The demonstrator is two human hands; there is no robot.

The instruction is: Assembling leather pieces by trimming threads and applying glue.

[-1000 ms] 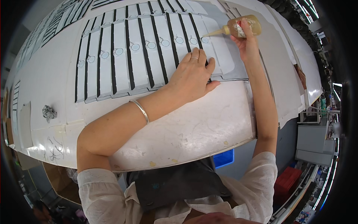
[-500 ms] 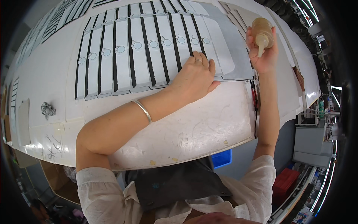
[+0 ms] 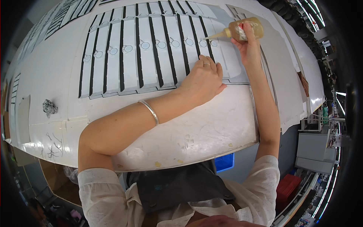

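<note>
My right hand (image 3: 249, 49) is wrapped round a squeeze bottle (image 3: 242, 29) of cloudy amber liquid. The bottle lies nearly level, its long thin nozzle (image 3: 216, 36) pointing left, over the black strips near the right end of a row. Below the nozzle tip, my left hand (image 3: 204, 77) rests on the lower part of the white panels (image 3: 132, 68), fingers bent and thumb apart, with nothing seen in it. Those panels overlap side by side, with black strips between them. Each carries a small round tag (image 3: 145, 45) on a loop.
A grey sheet (image 3: 281, 75) lies on the white table (image 3: 181, 132) to the right. A crumpled dark-and-silver ball (image 3: 49, 108) sits at the left. More striped panels (image 3: 70, 15) are at the far left. Below the table edge are a blue bin (image 3: 224, 162) and a red crate (image 3: 288, 187).
My right hand has turned the bottle, so the nozzle swings from pointing down toward me to pointing left over the strips. My left hand stays on the panels.
</note>
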